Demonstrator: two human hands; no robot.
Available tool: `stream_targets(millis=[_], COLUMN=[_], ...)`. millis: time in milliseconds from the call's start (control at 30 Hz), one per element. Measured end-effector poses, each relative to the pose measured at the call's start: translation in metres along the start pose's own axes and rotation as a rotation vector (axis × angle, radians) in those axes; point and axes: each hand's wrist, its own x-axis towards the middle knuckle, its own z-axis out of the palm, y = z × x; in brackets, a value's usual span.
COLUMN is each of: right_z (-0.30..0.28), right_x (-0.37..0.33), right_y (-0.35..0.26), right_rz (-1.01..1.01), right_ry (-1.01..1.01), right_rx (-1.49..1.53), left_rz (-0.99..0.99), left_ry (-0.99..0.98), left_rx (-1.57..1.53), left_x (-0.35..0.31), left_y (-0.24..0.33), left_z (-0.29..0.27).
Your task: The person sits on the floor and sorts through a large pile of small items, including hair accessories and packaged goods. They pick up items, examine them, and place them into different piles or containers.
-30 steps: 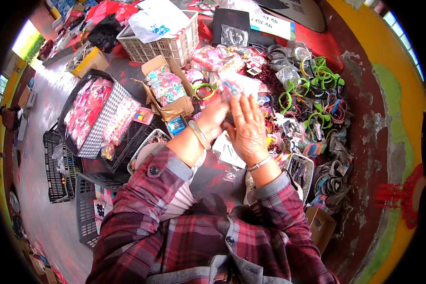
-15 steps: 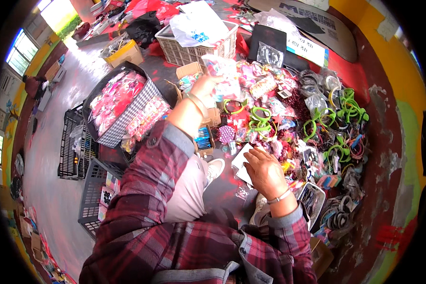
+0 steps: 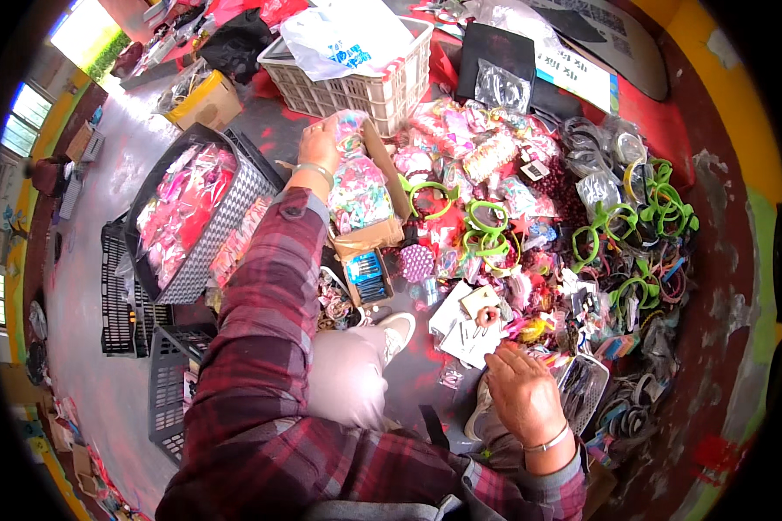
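Observation:
My left hand is closed on the edge of a clear plastic bag of pink and bluish small goods, at the top of an open cardboard box. More colourful bagged pieces fill that box. My right hand hangs low at the right with loosely bent fingers and nothing visible in it. It is nearest to a pale plastic basket and some white cards. A small box of blue packets stands below the cardboard box.
A heap of hair accessories spreads across the right, with green headbands among them. At the left stand a houndstooth bin of pink goods and black crates. A large beige crate is at the back. My shoe rests mid-floor.
My left hand has carried the plastic bag leftward from above the heap to the cardboard box. My right hand has drawn back toward me, uncovering the white cards.

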Motion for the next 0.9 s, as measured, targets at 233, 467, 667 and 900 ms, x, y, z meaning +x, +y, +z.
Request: stream_targets(millis=[233,467,667,900], right_z=[0.009,0.017,0.018,0.036], right_x=[0.01,0.009,0.004,-0.004], right_y=[0.003,0.001,-0.007,-0.008], right_rz=[0.05,0.019,-0.013,-0.017], right_ry=[-0.122,-0.136,-0.1,-0.223], right_rx=[0.017,0.011,0.031,-0.007], left_rz=[-0.269,-0.053,0.033,0.333], left_ry=[-0.22,-0.444,-0.418,-0.706], left_rx=[0.105,-0.06,-0.003,-0.32], left_x=[-0.024,-0.025,-0.046,-0.158], left_y=[0.009,0.012,0.033,0.06], left_z=[0.052,0.053,0.036,-0.065])
